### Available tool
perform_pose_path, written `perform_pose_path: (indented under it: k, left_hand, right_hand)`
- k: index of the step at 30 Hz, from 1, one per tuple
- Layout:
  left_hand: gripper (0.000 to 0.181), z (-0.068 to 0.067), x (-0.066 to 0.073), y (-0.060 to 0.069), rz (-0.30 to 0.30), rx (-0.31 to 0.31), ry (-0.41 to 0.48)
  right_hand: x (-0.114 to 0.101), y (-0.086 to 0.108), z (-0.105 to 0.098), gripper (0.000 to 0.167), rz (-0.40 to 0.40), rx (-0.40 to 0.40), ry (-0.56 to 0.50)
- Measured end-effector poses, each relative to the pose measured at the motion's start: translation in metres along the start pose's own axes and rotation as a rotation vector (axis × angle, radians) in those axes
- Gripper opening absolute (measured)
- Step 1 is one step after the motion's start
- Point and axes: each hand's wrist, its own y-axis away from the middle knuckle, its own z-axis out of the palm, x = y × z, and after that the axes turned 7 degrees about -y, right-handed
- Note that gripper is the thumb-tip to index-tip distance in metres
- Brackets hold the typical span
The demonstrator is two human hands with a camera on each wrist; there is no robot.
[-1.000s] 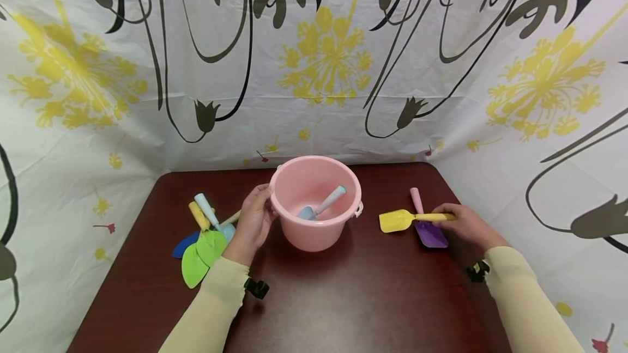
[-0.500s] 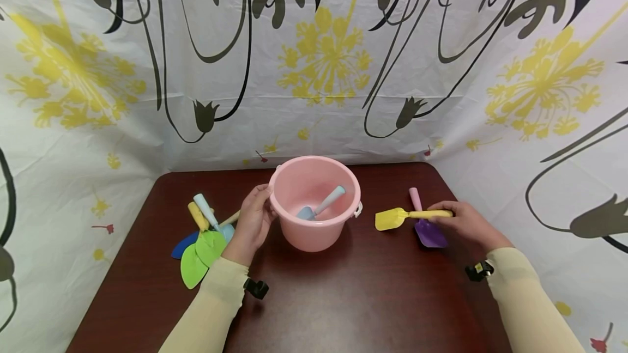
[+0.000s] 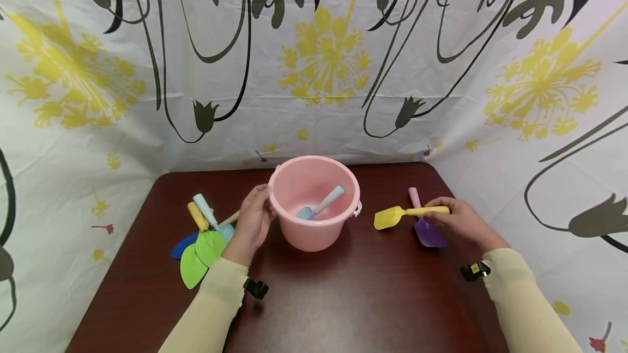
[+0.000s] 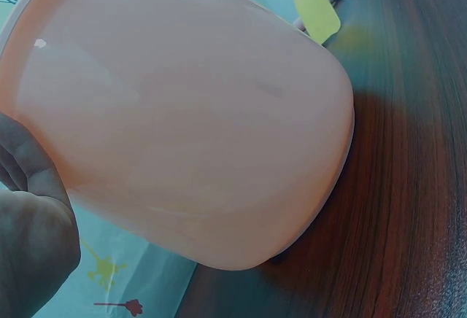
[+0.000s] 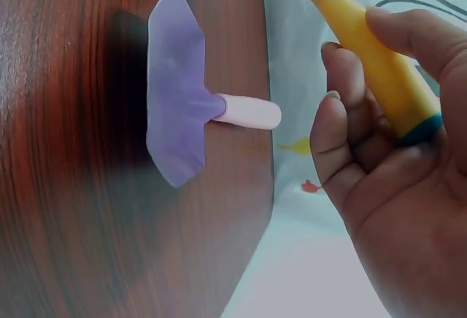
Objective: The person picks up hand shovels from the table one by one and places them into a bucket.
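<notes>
A pink bucket is in the middle of the head view, tilted so that its mouth shows. My left hand grips its left side near the rim, and the bucket's wall fills much of the left wrist view. Inside lies a small blue shovel. My right hand holds a yellow toy shovel by its handle, blade pointing left. In the right wrist view, thumb and fingers curl round the yellow handle. Under and behind it, a purple shovel with a pink handle lies on the table.
To the left, a pile holds green leaf-shaped pieces, a dark blue piece, a yellow handle and a light blue tool. The dark red table meets a patterned cloth at its back and sides.
My right hand has shifted slightly left and up with the yellow shovel. The left hand and the bucket stay nearly where they were.
</notes>
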Motion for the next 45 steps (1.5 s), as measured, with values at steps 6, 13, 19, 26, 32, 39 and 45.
perform_pose_path:
  k: [6,13,19,26,32,39,45]
  left_hand:
    - [0.012,0.000,0.000,0.001,-0.001,-0.005,-0.010]
    - [0.009,0.000,0.001,0.000,0.000,-0.006,-0.012]
    - [0.007,0.000,0.000,0.001,-0.003,0.002,0.000]
    - [0.010,-0.001,0.000,0.000,-0.005,-0.005,-0.009]
    - [0.014,-0.002,0.001,0.001,-0.006,-0.012,-0.018]
    - [0.011,-0.001,0.001,0.002,-0.010,-0.002,-0.009]
    - [0.013,-0.001,0.000,0.002,-0.009,-0.007,-0.013]
  right_hand:
    - [-0.006,-0.001,0.006,0.037,0.004,0.033,-0.039]
    - [-0.016,-0.002,0.008,0.035,-0.043,0.098,-0.003]
    - [-0.029,-0.003,0.010,0.031,-0.078,0.132,0.030]
    - [-0.042,-0.002,0.010,0.027,-0.128,0.171,0.097]
    - [-0.059,0.002,0.009,0.028,-0.145,0.175,0.109]
    - [-0.085,0.007,0.008,0.026,-0.187,0.192,0.132]
    - [-0.111,0.015,0.005,0.021,-0.239,0.212,0.119]
